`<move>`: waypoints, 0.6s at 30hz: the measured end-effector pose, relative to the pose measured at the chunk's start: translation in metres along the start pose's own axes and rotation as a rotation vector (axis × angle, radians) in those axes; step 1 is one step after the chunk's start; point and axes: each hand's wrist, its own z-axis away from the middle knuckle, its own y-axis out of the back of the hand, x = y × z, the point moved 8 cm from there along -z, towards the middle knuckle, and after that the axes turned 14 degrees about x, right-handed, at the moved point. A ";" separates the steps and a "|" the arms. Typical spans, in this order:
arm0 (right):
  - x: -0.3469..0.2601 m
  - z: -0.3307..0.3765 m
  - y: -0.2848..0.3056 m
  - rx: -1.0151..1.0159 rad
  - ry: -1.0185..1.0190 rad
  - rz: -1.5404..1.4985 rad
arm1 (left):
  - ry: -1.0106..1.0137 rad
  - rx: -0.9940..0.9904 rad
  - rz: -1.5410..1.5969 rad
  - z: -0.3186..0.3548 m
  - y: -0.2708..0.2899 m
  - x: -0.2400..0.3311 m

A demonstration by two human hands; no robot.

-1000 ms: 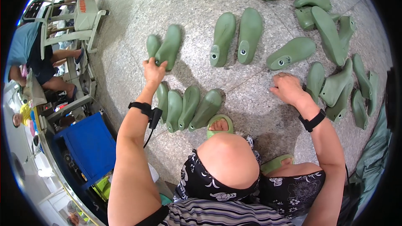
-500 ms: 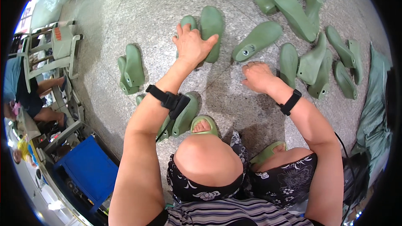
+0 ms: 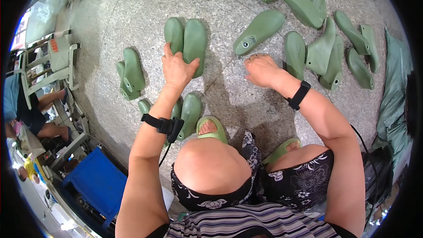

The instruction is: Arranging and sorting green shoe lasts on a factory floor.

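Note:
Two green shoe lasts, one on the left (image 3: 174,33) and one on the right (image 3: 194,39), lie side by side, soles up, on the speckled stone floor. My left hand (image 3: 178,70) is closed across their near ends, a finger at the left one's outer side and the thumb at the right one. My right hand (image 3: 263,70) hovers with its fingers loosely curled and nothing visible in them. Just beyond it lies a single shoe last (image 3: 262,31), tilted to the right. Another last (image 3: 295,53) is just to its right, apart from the fingers.
Several more lasts (image 3: 332,61) lie at the right, and a pile (image 3: 295,0) is at the far right. Paired lasts stand at the left (image 3: 133,72) and by my foot (image 3: 191,112). A blue stool (image 3: 97,183), a chair (image 3: 48,61) and a person edge the left; green sheeting (image 3: 394,92) hangs right.
My left hand has drawn the two lasts left and nearer to me, and they now lie closer together. My right hand keeps its curled pose. The whole view has shifted a little.

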 end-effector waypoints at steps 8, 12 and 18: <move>0.003 0.024 0.044 -0.185 -0.169 -0.501 | 0.047 0.006 -0.049 0.028 0.015 -0.065; 0.033 0.039 0.117 0.141 -0.319 -0.651 | 0.196 -0.007 -0.311 0.038 0.031 -0.137; 0.078 0.104 0.124 0.292 -0.585 -0.061 | -0.222 0.106 0.091 -0.016 0.033 -0.008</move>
